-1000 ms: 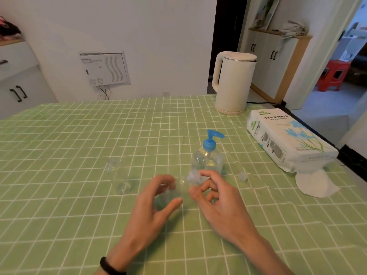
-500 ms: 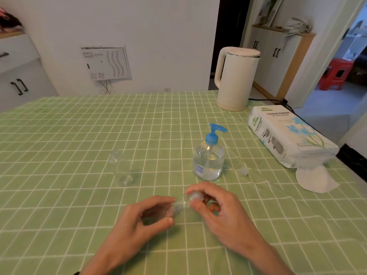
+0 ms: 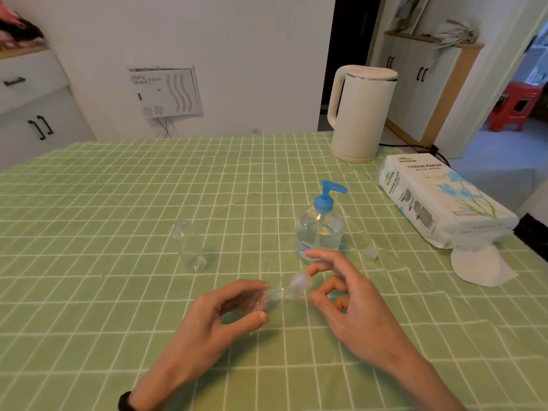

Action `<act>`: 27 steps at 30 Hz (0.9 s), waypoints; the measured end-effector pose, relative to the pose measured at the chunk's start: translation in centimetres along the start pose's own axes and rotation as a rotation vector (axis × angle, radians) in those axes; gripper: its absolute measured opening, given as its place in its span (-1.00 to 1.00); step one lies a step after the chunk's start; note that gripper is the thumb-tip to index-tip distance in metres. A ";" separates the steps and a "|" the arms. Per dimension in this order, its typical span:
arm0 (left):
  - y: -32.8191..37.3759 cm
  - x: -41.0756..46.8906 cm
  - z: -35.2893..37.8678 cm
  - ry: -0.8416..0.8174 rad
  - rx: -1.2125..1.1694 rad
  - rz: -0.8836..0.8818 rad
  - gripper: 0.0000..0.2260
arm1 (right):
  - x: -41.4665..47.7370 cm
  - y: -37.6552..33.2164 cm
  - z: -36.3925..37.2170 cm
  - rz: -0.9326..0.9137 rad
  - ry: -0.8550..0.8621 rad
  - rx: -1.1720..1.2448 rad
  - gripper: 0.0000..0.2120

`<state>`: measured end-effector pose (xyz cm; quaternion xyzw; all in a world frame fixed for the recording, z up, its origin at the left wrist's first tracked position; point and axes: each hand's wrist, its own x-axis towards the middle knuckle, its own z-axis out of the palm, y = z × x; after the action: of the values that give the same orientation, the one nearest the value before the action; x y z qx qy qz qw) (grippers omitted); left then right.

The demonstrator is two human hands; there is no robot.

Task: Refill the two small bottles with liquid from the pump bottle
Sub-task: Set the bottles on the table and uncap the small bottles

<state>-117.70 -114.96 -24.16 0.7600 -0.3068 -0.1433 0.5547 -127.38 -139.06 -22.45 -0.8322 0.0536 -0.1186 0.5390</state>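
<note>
Head view — left hand (image 3: 213, 321) half-hides the clear small bottle (image 3: 277, 295) it grips.

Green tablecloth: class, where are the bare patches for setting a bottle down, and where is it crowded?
Free: the wide stretch left of the lone small bottle; the far strip between pump bottle and kettle. Crowded: around pump bottle, loose cap, tissue pack, left hand, right hand.
</note>
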 end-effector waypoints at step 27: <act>-1.7 1.3 0.5 0.217 -0.360 0.003 -0.64 | 2.4 5.1 -9.6 0.286 0.428 -0.643 -0.66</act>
<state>-116.48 -115.79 -25.77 0.6591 -0.2158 -0.1125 0.7116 -127.29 -150.22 -23.02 -0.8988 0.3141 -0.1900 0.2394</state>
